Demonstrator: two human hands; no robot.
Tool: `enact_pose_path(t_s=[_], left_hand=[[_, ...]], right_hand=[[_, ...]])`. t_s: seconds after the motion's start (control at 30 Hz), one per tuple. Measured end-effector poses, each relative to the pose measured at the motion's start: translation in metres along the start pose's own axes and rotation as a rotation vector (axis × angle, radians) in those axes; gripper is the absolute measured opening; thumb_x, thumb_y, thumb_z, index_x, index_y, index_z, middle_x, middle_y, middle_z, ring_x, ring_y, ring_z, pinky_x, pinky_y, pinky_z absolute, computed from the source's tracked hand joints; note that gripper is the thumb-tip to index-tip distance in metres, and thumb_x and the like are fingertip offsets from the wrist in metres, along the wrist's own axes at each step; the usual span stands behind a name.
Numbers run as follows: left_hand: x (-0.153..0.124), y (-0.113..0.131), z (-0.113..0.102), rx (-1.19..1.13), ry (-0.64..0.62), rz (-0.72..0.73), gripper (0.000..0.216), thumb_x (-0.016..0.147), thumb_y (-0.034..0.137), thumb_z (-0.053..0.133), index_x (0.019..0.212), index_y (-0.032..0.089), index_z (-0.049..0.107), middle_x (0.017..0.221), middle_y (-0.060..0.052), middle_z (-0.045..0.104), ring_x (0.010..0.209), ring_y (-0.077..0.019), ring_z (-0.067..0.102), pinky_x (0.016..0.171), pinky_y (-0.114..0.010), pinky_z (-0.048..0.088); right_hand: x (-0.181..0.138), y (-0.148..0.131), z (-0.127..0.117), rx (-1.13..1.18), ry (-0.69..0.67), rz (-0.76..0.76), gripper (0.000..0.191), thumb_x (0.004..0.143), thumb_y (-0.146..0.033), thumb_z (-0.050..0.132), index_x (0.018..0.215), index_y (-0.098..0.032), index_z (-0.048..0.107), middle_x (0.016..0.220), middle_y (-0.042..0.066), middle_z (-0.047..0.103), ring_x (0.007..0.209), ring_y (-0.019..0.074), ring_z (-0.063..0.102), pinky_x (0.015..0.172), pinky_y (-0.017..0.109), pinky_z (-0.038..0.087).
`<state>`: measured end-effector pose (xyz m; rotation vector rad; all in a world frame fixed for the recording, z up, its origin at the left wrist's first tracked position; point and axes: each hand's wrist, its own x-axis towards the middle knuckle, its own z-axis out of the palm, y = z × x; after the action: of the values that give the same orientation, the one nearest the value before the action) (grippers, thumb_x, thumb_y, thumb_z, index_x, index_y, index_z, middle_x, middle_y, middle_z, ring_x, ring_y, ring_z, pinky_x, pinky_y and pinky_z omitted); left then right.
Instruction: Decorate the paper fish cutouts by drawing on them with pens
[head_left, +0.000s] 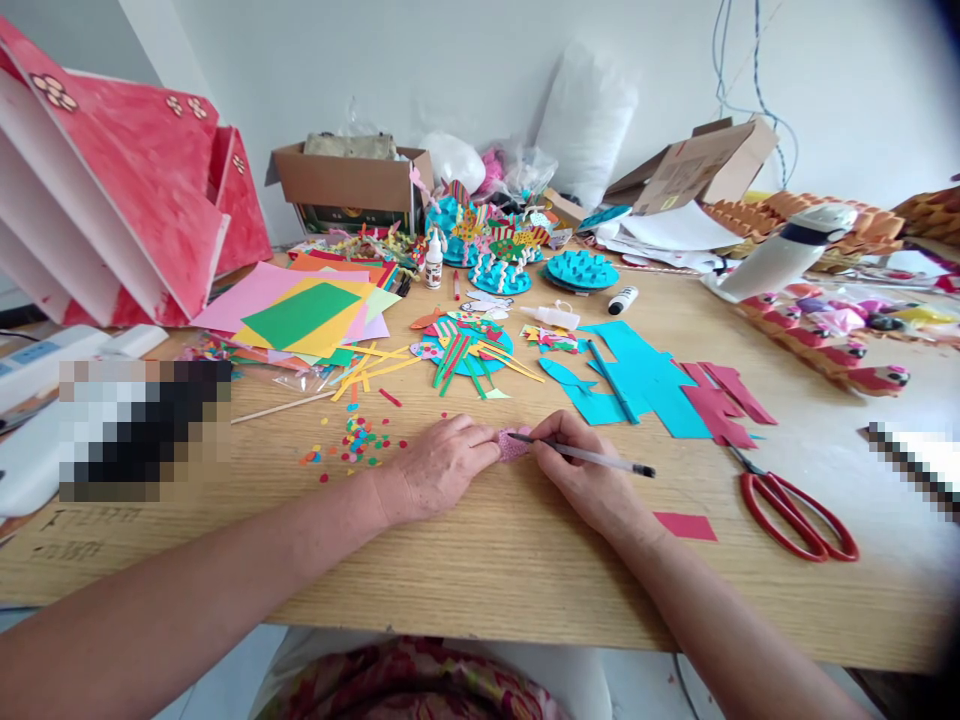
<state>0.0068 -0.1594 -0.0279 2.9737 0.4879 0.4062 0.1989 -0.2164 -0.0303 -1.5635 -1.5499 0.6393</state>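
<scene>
Pressure likely needed to be light: the right hand (589, 480) clamped its fingers on the pen (607, 459) over the pink cutout (513, 449), frame centre; left hand (442, 466) fingers lay together beside it, pinch unclear.

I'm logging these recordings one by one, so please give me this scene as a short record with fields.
Surface: wood-grain table
Left hand: fingertips at the left edge of a small pink patterned piece
Right hand: holds a pen, its tip at that piece
Beside left hand: scattered coloured dots
Beyond right hand: cut blue paper
Right side: red-handled scissors, lying apart from both hands
Unclear: whether the left hand grips or only presses the piece
</scene>
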Motion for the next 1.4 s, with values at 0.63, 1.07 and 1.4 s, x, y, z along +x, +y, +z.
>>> enact_pose_path(t_s=[0.63, 1.07, 1.4], left_hand=[[0.0007, 0.0009, -0.0007, 0.018, 0.024, 0.017, 0.031, 0.091, 0.005, 0.037, 0.115, 0.012, 0.055, 0.107, -0.007, 0.06, 0.091, -0.0185, 0.05, 0.083, -0.03, 0.042], [0.0, 0.0006, 0.0002, 0.043, 0.015, 0.024, 0.034, 0.09, 0.004, 0.036, 0.119, 0.012, 0.053, 0.113, -0.008, 0.059, 0.096, -0.0184, 0.051, 0.087, -0.031, 0.042], [-0.0002, 0.0013, -0.0005, 0.053, 0.017, 0.011, 0.037, 0.089, 0.003, 0.038, 0.122, 0.013, 0.052, 0.115, -0.007, 0.059, 0.094, -0.0184, 0.05, 0.087, -0.03, 0.042]], right_hand=[[-0.0005, -0.0018, -0.0006, 0.049, -0.008, 0.018, 0.003, 0.07, -0.018, 0.049, 0.07, -0.021, 0.051, 0.06, -0.004, 0.058, 0.051, 0.0109, 0.047, 0.046, 0.023, 0.032], [-0.0005, -0.006, -0.0019, 0.029, -0.003, 0.019, 0.003, 0.069, -0.019, 0.05, 0.069, -0.021, 0.052, 0.063, -0.002, 0.057, 0.056, 0.0128, 0.049, 0.05, 0.025, 0.036], [-0.0011, -0.0081, -0.0022, 0.058, 0.028, 0.009, 0.003, 0.067, -0.02, 0.049, 0.067, -0.021, 0.051, 0.061, -0.002, 0.057, 0.053, 0.0115, 0.047, 0.048, 0.023, 0.034]])
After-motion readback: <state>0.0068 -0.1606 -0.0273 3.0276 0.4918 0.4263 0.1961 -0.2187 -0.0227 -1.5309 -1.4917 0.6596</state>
